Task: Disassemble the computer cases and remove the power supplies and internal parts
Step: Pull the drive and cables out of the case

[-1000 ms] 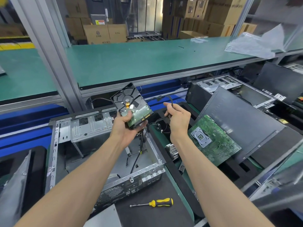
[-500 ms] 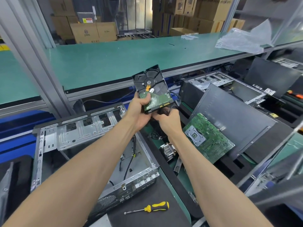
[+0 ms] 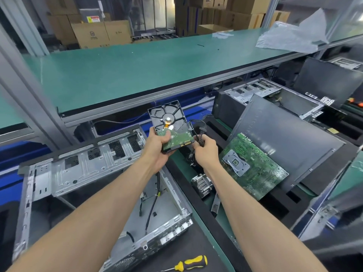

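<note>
My left hand (image 3: pixel 157 148) grips a black hard drive (image 3: pixel 170 122) with its green circuit board facing up, held above the right edge of an open grey computer case (image 3: pixel 82 167). Just right of the drive's connector edge, my right hand (image 3: pixel 206 149) is closed on a bundle of black cables (image 3: pixel 200 128) with a plug at the end. A green motherboard (image 3: pixel 253 165) lies to the right on black foam. Below my right wrist sits a metal heatsink (image 3: pixel 201 184).
A yellow-and-black screwdriver (image 3: pixel 188 264) lies near the front edge. A dark side panel (image 3: pixel 284 138) leans behind the motherboard, with a second open case (image 3: pixel 255 91) beyond it. A green shelf (image 3: pixel 137 67) overhangs the back, carrying a plastic bag (image 3: pixel 292 38).
My left hand carried the hard drive to the right, away from the case. My right hand went to the drive's connector edge and now holds the cable plug a short way off it.
</note>
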`<state>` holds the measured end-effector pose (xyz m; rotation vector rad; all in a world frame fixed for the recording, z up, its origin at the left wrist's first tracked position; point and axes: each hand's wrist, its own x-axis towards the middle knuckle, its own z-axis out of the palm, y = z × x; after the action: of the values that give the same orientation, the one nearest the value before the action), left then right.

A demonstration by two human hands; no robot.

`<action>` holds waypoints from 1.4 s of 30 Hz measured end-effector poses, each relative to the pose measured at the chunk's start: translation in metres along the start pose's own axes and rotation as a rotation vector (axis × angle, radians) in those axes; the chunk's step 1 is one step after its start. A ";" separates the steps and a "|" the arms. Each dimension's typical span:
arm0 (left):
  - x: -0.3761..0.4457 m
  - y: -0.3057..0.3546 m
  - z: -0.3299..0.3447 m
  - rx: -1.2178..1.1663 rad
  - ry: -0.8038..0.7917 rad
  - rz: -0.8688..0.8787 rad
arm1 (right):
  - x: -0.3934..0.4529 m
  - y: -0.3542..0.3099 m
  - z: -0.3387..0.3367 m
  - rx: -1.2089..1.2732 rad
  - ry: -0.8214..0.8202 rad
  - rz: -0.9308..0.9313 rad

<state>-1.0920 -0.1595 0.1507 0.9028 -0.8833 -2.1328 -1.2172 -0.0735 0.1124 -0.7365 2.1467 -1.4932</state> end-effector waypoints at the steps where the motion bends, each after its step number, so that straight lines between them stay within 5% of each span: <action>1: 0.005 -0.002 -0.001 0.008 0.007 0.003 | 0.004 0.004 0.004 0.023 0.007 0.011; 5: 0.023 -0.012 -0.007 0.032 0.026 0.018 | 0.019 0.018 0.020 0.026 0.005 0.076; 10: 0.041 -0.019 -0.010 0.139 0.063 0.052 | 0.031 0.027 0.026 -0.212 -0.191 0.312; 15: 0.044 -0.020 -0.007 0.208 0.069 0.020 | 0.031 0.035 0.021 0.054 -0.002 0.163; 19: 0.044 -0.021 -0.003 0.302 0.047 0.027 | 0.027 0.026 0.025 0.568 -0.201 0.252; 24: 0.045 -0.022 0.001 0.366 0.041 -0.009 | 0.030 0.026 0.028 0.584 -0.208 0.228; 34: 0.053 -0.025 0.007 0.566 0.156 -0.114 | 0.019 0.031 0.037 0.852 -0.073 0.589; 42: 0.060 -0.026 0.006 0.406 0.214 -0.144 | 0.018 0.039 0.053 1.022 -0.022 0.658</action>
<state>-1.1376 -0.1888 0.1137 1.4076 -1.1913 -1.9562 -1.2062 -0.1121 0.0573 0.2861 1.1153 -1.8192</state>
